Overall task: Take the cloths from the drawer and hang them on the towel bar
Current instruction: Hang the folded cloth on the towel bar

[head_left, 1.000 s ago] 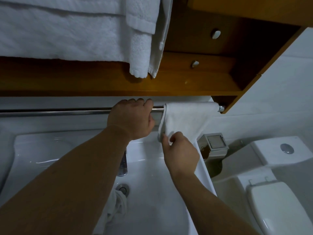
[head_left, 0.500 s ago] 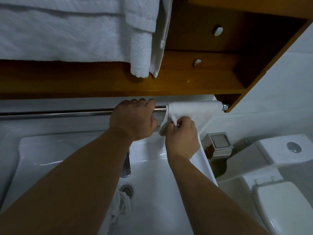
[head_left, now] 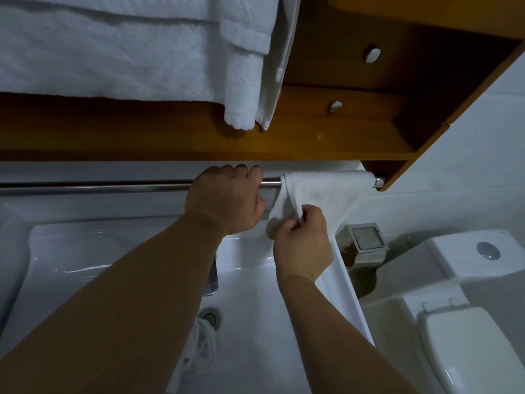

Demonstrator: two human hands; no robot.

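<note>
My left hand (head_left: pixel 227 199) grips the towel bar (head_left: pixel 96 185) while my right hand (head_left: pixel 301 240) pinches the limp, light white cloth (head_left: pixel 326 189) draped over it, best tugged by its hanging edge.

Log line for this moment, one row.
left hand: gripping towel bar | right hand: pinching cloth on bar | another cloth: in sink

The left hand (head_left: pixel 227 200) wraps the towel bar (head_left: pixel 93 186), its fingers (head_left: pixel 241 169) curled over the rail; just right of them a cloth (head_left: pixel 326 189) drapes over the bar's right end, with the right hand (head_left: pixel 302 245) pinching its lower edge. Below both hands lies the sink (head_left: pixel 250 322) (another cloth (head_left: pixel 199 354) bunched in it beneath the left forearm). Towels (head_left: pixel 113 52) hang on a shelf (head_left: pixel 312 137) above the fingers, and a toilet (head_left: pixel 468 322) stands far right.
</note>
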